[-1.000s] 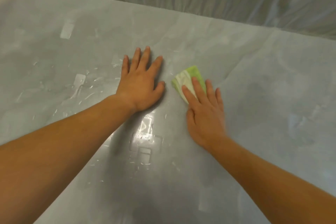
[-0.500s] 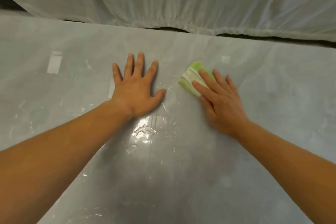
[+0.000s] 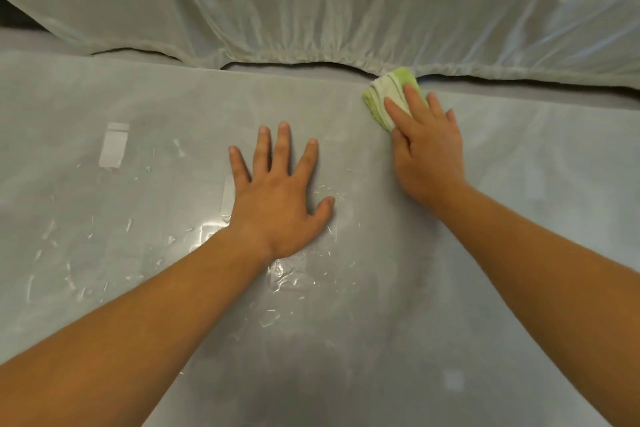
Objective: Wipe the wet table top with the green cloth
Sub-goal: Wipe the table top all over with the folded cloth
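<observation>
The grey table top (image 3: 519,253) fills the view and shines with streaks and small puddles of water (image 3: 287,277) around its middle and left. My left hand (image 3: 280,198) lies flat on it, fingers spread, holding nothing. The folded green and white cloth (image 3: 388,94) sits near the table's far edge. My right hand (image 3: 427,149) presses down on the cloth with flat fingers, which cover its near half.
A large shape under a pale, gathered fabric cover (image 3: 311,10) stands just beyond the far edge of the table. A dark gap (image 3: 329,65) runs between the cover's hem and the table. Wet streaks (image 3: 69,253) spread over the left part.
My right hand has pushed the cloth away from me, from beside the left hand's thumb to the far edge. The left hand stays flat in the same spot.
</observation>
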The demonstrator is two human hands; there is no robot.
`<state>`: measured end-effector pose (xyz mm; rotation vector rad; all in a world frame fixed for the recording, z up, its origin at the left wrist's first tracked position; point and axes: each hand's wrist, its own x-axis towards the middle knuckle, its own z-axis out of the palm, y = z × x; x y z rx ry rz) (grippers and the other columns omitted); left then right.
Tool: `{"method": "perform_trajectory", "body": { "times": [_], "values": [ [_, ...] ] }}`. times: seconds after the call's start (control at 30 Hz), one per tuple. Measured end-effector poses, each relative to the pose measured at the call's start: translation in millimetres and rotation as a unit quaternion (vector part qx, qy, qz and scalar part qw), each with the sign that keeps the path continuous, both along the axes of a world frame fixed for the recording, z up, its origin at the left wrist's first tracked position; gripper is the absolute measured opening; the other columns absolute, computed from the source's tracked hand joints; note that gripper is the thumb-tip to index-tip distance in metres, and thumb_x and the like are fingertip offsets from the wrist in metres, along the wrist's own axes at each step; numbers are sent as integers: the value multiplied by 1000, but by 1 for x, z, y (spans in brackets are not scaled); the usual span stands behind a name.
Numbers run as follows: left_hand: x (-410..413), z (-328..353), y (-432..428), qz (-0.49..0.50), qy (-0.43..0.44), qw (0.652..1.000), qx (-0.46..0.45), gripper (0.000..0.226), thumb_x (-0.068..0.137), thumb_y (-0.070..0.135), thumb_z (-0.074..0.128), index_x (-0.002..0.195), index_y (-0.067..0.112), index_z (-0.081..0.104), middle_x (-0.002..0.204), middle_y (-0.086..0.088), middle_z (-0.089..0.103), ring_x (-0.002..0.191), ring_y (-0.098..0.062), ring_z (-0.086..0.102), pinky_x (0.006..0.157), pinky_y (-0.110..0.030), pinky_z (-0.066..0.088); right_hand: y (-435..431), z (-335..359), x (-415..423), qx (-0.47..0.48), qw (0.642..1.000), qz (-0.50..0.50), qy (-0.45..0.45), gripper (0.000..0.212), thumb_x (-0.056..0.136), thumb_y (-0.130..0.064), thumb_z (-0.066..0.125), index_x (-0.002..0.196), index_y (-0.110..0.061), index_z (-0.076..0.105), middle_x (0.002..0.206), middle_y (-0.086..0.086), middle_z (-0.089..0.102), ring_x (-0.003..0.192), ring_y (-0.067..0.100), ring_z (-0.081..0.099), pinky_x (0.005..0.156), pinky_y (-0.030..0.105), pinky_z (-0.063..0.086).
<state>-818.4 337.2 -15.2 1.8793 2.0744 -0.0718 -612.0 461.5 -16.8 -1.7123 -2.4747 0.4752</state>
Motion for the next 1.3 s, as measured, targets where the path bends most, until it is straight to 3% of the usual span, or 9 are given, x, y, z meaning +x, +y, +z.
{"method": "perform_trajectory", "body": {
  "times": [0.07,0.23,0.43,0.53,0.63,0.83,1.03,1.23,1.3],
  "values": [
    [0,-1,0,3,-2,1000,1,87,84,74,21,156,32,-2,165,-11,-17,149,-35,-23,114,-68,-9,-13,-2,-16,15,1000,15,5,50,102,-24,37,150,-33,37,165,-1,19,152,34,14,122,54,12],
    [0,1,2,6,-21,1000,-6,85,86,72,26,156,31,0,165,-10,-19,149,-34,-24,114,-67,-12,-39,1,1,4,983,184,-3,49,100,-29,33,149,-31,41,163,-2,26,151,33,19,121,55,15],
    [-6,10,-12,9,-67,997,47,71,93,57,34,153,20,25,166,-17,-2,152,-31,-8,118,-60,-7,-17,1,-45,7,1000,-10,0,51,102,-22,36,151,-33,35,166,-2,15,152,34,11,122,54,10],
    [-2,14,-35,16,-41,998,40,69,93,56,27,152,21,28,166,-17,2,152,-33,-7,119,-59,-9,-58,-1,-39,8,997,79,6,52,99,-24,35,151,-31,37,165,0,20,152,34,14,122,53,12],
    [0,14,-55,29,-26,999,10,70,94,57,22,156,26,19,166,-15,-2,152,-34,-11,119,-59,-7,-57,4,-14,-1,981,192,-10,50,100,-26,32,149,-29,42,163,0,26,151,34,20,121,55,15],
    [-2,7,-59,36,-39,998,15,69,95,58,19,157,30,11,167,-11,-7,151,-30,-16,118,-58,-11,-44,-1,-38,11,999,31,10,50,101,-21,38,150,-30,39,165,0,21,152,35,16,122,53,12],
    [-6,13,-70,43,-61,997,24,68,96,52,25,156,20,20,167,-13,0,153,-29,-9,121,-54,-8,-122,-2,-2,10,979,206,3,49,101,-26,35,150,-32,40,163,-3,25,152,30,18,122,54,14],
    [10,23,-123,50,-50,997,21,65,96,51,24,153,19,28,166,-13,5,153,-29,-7,121,-53,-9,-143,-3,-25,6,998,52,22,53,99,-27,31,151,-35,34,165,-5,19,154,29,10,123,51,9],
    [16,26,-143,55,-46,997,10,67,95,52,20,153,20,27,166,-13,3,153,-29,-9,121,-54,-8,-178,-6,-17,11,994,106,15,54,99,-26,35,152,-33,33,165,-4,19,153,31,11,122,53,13]
  ]
}}
